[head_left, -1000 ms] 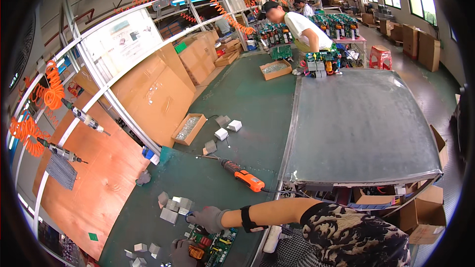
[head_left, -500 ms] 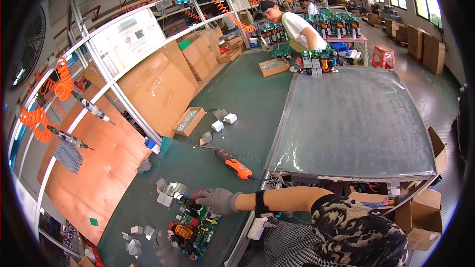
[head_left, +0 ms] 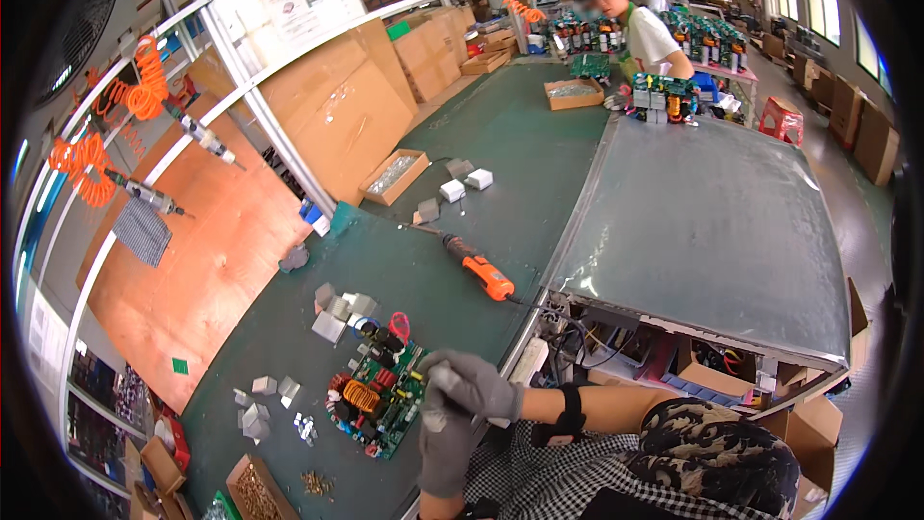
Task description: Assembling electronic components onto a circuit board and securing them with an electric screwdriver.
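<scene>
My gloved right hand [head_left: 476, 383] and my gloved left hand [head_left: 443, 438] meet at the near edge of the bench, just right of the circuit board. Their fingers are closed and press together, covering whatever may lie between them. The green circuit board [head_left: 397, 416] rests flat on the bench, carrying a copper-wound coil [head_left: 361, 396], black cylinders and red parts. A pink-red loop [head_left: 399, 326] sticks up at its far corner. Beyond the board lies an orange and black electric screwdriver [head_left: 478, 270] with its cord running right.
Grey metal blocks [head_left: 328, 326] and loose pale blocks [head_left: 256, 420] sit left of the board. Small boxes hold screws [head_left: 255, 493] and clear-looking parts [head_left: 395, 175]. Air screwdrivers [head_left: 204, 139] hang on orange coils. A co-worker [head_left: 650, 39] stands at the far end by another board [head_left: 659, 96].
Both hands have come off the circuit board and joined at its right side. The view has shifted, so the bench things appear farther right and the screw box shows.
</scene>
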